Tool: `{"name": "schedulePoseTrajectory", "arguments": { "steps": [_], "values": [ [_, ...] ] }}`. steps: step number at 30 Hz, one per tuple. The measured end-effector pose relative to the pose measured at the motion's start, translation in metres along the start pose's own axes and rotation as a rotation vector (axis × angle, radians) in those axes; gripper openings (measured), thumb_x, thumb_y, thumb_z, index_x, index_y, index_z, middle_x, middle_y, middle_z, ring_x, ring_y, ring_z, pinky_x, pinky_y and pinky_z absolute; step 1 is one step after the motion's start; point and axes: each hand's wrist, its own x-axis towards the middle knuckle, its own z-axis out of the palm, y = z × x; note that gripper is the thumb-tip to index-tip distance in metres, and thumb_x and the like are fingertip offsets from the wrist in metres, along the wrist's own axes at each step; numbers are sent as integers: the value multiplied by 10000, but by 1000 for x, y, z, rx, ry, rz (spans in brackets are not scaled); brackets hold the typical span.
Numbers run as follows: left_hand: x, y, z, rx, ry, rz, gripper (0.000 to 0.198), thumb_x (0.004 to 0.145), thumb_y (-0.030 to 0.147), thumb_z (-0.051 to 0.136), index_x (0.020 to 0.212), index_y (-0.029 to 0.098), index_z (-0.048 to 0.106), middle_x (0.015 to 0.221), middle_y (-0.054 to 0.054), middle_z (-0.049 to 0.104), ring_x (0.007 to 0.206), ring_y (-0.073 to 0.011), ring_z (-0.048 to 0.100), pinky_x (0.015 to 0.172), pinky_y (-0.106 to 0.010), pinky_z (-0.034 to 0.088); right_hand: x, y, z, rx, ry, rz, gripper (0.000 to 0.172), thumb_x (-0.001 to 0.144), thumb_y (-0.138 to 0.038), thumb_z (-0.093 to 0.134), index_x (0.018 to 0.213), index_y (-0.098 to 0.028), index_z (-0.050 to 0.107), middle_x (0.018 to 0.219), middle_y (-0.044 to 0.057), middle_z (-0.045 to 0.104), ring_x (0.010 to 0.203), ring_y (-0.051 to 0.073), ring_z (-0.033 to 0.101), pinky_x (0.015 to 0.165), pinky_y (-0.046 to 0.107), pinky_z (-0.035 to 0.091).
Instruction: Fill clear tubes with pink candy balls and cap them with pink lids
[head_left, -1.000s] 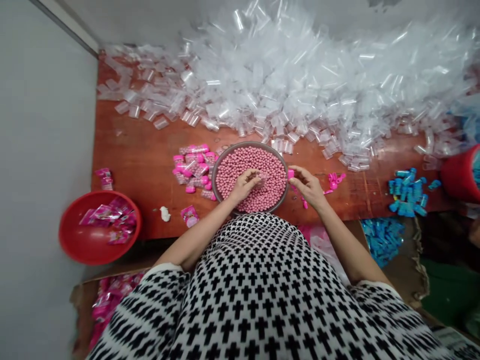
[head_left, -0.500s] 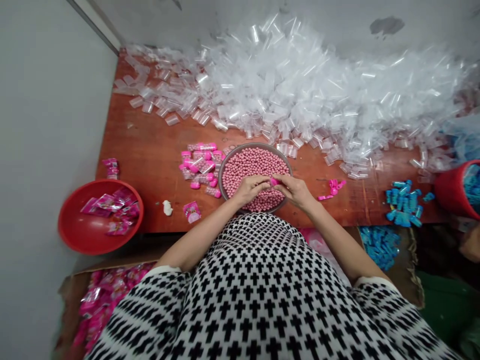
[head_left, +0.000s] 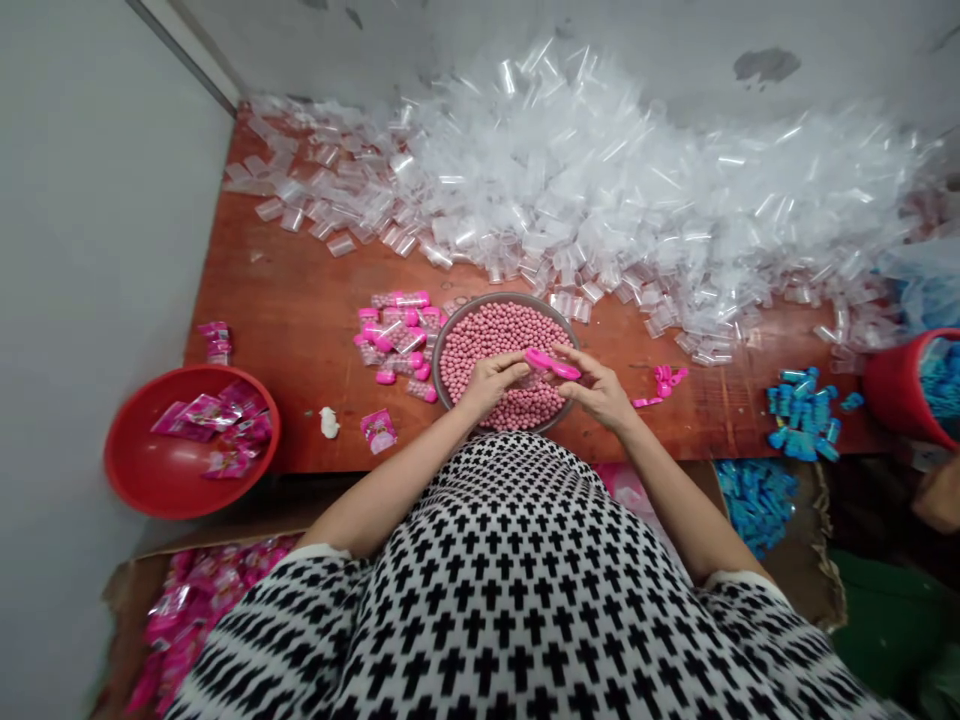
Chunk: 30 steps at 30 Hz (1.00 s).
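Note:
Over a grey-rimmed bowl [head_left: 442, 385] of pink beads [head_left: 499, 330], both hands meet at a bright pink plastic cap piece [head_left: 553, 363], long and thin with a rounded end. My left hand [head_left: 487, 388] is closed, thumb and fingertips pinched at its left end; something clear, perhaps a tube, shows faintly there. My right hand [head_left: 604, 393] holds the other end between thumb and fingers. Left of the bowl lies a small pile of bead-filled tubes with pink caps [head_left: 397, 335]. A few loose pink plastic parts [head_left: 664, 383] lie to the right.
Clear empty tubes [head_left: 600, 190] are heaped along the wall. A red bowl [head_left: 135, 470] with pink packets overhangs the table's left edge. Blue tubes [head_left: 802, 410] and a red bucket [head_left: 892, 385] stand right. Below the table are boxes of pink packets [head_left: 202, 600] and blue pieces [head_left: 757, 505].
The pink piece, earlier mostly hidden between my fingertips, now shows lengthwise between my hands. My right hand's fingers have spread somewhat and shifted slightly right. The whole view has tilted slightly.

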Motion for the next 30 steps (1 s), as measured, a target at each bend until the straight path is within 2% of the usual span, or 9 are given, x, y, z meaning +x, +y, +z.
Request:
{"name": "schedulePoseTrajectory", "arguments": {
  "steps": [3, 7, 12, 16, 21, 24, 26, 28, 30],
  "values": [
    [-2, -2, -5, 12, 28, -7, 481, 691, 476, 706, 1040, 145, 709, 1037, -89, 714, 887, -228, 676, 798, -361, 548, 0, 8, -3, 270, -37, 97, 477, 688, -409, 751, 1126, -259, 636, 1040, 29, 693, 922, 194, 667, 913, 393, 495],
    [-4, 3, -5, 259, -92, 172, 294, 758, 417, 672, 952, 207, 742, 986, -64, 724, 955, -207, 646, 909, -375, 501, 7, 17, -3, 387, 2, 178, 436, 602, -437, 797, 965, -224, 684, 985, 25, 692, 912, 182, 645, 845, 342, 526],
    [-4, 8, 3, 430, -131, 327, 215, 822, 331, 618, 987, 253, 732, 1000, -62, 690, 1067, -197, 568, 963, -388, 455, 11, 14, 9, 634, -203, 413, 402, 651, -446, 742, 950, -194, 648, 921, 38, 679, 879, 187, 630, 794, 390, 553],
    [-4, 5, 8, 435, -128, 353, 217, 846, 341, 586, 984, 260, 732, 941, -55, 696, 1021, -198, 571, 943, -390, 463, 13, 19, 23, 747, -56, 397, 253, 620, -345, 756, 721, -185, 589, 723, -17, 607, 726, 140, 599, 777, 379, 566],
    [0, 1, 10, 407, -99, 337, 238, 854, 351, 570, 974, 223, 731, 978, -72, 685, 982, -190, 593, 909, -371, 483, 17, 22, 34, 791, 61, 408, 243, 633, -322, 742, 693, -189, 548, 687, -45, 555, 680, 105, 568, 698, 299, 573],
    [6, 10, -2, 440, -62, 322, 265, 860, 365, 553, 987, 204, 721, 1006, -78, 685, 1023, -198, 590, 932, -376, 477, 35, 16, 23, 683, -104, 427, 321, 698, -465, 696, 841, -203, 579, 803, -2, 625, 748, 137, 606, 694, 326, 576],
    [10, 22, -23, 494, 36, 316, 277, 862, 376, 543, 1006, 205, 707, 1042, -68, 682, 1053, -203, 585, 965, -386, 461, 60, 15, 3, 528, -174, 348, 423, 751, -543, 623, 1014, -216, 570, 957, 41, 651, 819, 164, 627, 704, 360, 575],
    [11, 34, -51, 580, 216, 308, 285, 868, 381, 530, 1037, 213, 688, 1087, -57, 672, 1080, -205, 577, 1004, -396, 439, 92, 20, -24, 276, -45, 192, 454, 804, -525, 563, 1148, -232, 522, 1079, 60, 637, 894, 179, 630, 749, 378, 564],
    [10, 42, -82, 719, 404, 295, 289, 881, 374, 513, 1073, 224, 668, 1126, -50, 655, 1126, -202, 552, 1049, -404, 403, 124, 32, -51, -166, 137, 93, 416, 836, -393, 550, 1200, -195, 512, 1148, 90, 617, 1000, 205, 605, 845, 390, 525]
  ]
}}
